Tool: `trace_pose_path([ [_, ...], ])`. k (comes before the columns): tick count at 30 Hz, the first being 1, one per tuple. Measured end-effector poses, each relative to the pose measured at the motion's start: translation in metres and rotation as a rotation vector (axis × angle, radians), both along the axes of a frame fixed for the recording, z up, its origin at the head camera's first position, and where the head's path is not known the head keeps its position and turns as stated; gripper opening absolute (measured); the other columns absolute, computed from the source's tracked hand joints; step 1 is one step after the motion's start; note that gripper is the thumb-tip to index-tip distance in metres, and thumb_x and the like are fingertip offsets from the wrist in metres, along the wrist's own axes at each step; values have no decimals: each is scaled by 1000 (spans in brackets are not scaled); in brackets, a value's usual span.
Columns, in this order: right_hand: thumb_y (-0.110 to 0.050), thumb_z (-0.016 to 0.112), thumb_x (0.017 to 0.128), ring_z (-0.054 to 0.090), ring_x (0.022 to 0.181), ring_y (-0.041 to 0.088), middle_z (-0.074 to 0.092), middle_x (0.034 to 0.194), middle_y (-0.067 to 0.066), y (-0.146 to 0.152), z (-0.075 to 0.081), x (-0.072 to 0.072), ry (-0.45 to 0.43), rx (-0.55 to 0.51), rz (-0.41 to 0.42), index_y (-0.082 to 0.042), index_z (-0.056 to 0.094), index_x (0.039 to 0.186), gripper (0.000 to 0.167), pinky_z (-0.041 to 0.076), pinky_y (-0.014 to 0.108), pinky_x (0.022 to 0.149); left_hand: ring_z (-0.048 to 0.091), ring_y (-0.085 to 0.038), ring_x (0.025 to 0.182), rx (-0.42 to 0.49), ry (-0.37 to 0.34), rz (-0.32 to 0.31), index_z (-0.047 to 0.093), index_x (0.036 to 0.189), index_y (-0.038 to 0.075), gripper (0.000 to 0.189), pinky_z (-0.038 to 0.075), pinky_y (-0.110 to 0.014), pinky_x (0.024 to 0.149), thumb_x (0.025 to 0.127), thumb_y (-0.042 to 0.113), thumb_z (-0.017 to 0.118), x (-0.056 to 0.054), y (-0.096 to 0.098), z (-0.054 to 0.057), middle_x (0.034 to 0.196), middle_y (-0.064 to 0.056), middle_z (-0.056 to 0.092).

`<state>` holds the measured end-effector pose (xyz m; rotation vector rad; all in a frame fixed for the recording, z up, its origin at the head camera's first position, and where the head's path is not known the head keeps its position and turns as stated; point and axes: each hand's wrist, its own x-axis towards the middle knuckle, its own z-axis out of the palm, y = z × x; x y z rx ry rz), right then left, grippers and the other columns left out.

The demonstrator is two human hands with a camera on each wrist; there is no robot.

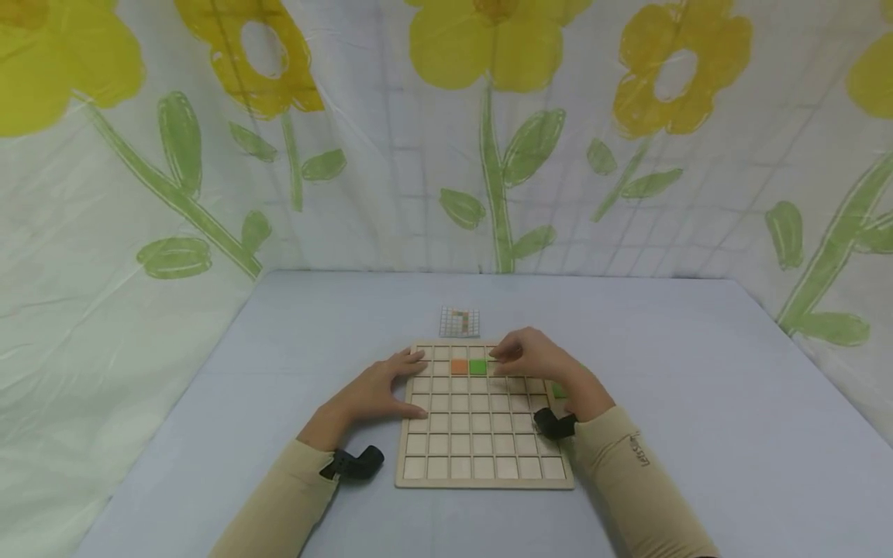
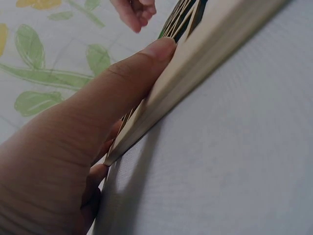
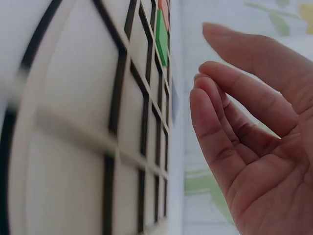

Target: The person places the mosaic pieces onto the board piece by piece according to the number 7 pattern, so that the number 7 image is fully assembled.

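Note:
A pale wooden grid board (image 1: 485,484) lies on the table, divided into square cells. Near its far side an orange tile (image 1: 459,366) and a green tile (image 1: 477,366) sit in neighbouring cells. My left hand (image 1: 377,394) rests on the board's left edge, fingers spread and thumb (image 2: 159,49) on the rim. Just right of the green tile, my right hand (image 1: 539,359) hovers over the board. In the right wrist view its fingers (image 3: 210,127) are loosely bent, the thumb apart from them, with nothing between.
Behind the board lies a small card (image 1: 460,322) printed with a grid and a coloured pattern. Another green piece (image 1: 560,390) shows beside the board's right edge, partly hidden by the right forearm. A flowered curtain (image 1: 370,178) hangs behind the table (image 1: 230,434).

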<state>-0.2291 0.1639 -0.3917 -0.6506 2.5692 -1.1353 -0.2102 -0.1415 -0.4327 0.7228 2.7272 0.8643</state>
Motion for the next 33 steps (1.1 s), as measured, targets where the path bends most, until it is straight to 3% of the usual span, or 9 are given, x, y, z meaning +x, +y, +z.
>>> trace_pose_path([
  [12, -22, 73, 81, 63, 96, 21, 66, 108, 13, 42, 11, 21, 11, 30, -92, -1, 68, 109, 35, 55, 36, 83, 18, -25, 144, 0, 22, -16, 46, 138, 19, 89, 20, -51, 116, 63, 59, 76, 1, 1, 1, 152, 5, 30],
  [21, -18, 75, 78, 62, 84, 15, 68, 96, 11, 68, 2, 46, 3, 54, -197, 2, 67, 106, 36, 54, 27, 72, 19, -25, 144, 7, 31, -29, 46, 138, 19, 89, 20, -52, 115, 64, 59, 75, 2, 1, 3, 152, 5, 30],
  [33, -14, 74, 78, 63, 87, 18, 67, 95, 8, 88, -6, 74, -2, 70, -296, 1, 66, 105, 33, 53, 25, 71, 18, -26, 144, -6, 26, -21, 45, 139, 18, 90, 20, -53, 115, 65, 59, 75, 0, 1, 2, 153, 4, 30],
])
